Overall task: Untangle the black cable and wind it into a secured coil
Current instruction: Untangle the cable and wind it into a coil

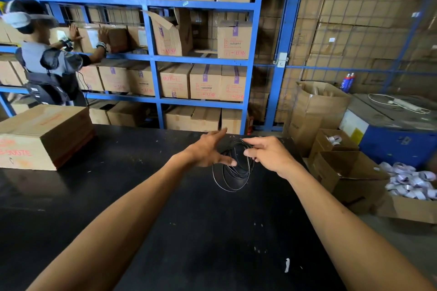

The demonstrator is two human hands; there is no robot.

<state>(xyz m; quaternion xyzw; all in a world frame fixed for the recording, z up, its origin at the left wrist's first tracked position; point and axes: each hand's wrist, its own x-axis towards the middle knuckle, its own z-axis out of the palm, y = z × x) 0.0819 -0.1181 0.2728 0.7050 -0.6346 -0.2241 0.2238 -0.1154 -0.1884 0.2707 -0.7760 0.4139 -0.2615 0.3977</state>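
Observation:
The thin black cable (233,178) hangs in several loose round loops above the black table (165,231), hard to pick out against the dark top. My left hand (208,151) is spread with fingers apart, the loops draped over its thumb and palm edge. My right hand (269,155) pinches the loops' upper right side between thumb and fingertips. Both hands meet over the table's far middle.
A closed cardboard box (45,134) sits on the table at far left. Blue shelving (151,59) full of boxes stands behind, where a person (47,59) handles a carton. Open boxes (343,172) and a blue machine (397,130) crowd the floor at right.

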